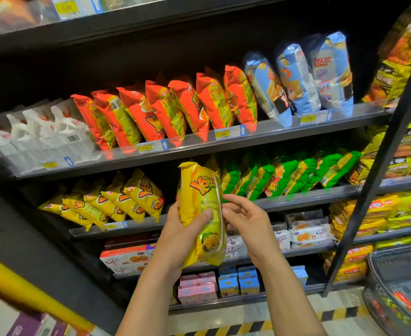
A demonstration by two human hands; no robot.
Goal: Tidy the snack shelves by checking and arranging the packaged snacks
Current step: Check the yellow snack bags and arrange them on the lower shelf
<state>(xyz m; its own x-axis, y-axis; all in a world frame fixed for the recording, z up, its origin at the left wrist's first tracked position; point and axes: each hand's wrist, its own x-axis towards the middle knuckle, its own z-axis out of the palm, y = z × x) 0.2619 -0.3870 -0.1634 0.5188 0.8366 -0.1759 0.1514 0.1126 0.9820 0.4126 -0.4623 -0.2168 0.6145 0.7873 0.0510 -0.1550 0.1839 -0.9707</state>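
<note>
Snack bag [201,214], yellow, "Ye" logo: held in mid-air before the gap between shelved yellow bags [117,200] and green bags [284,175]. Long axis near upright, top leaning slightly left, logo end up, printed face toward the camera. Left hand [175,229] wrapped round lower left side, thumb across the front. Right hand [243,219] pinching the right-edge seam with curled fingertips (grip partly hidden behind the bag). Orange bags [170,110] ranked on the shelf above, tops leaning left.

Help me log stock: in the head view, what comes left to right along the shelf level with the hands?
yellow bags → held yellow bag → green bags
</note>
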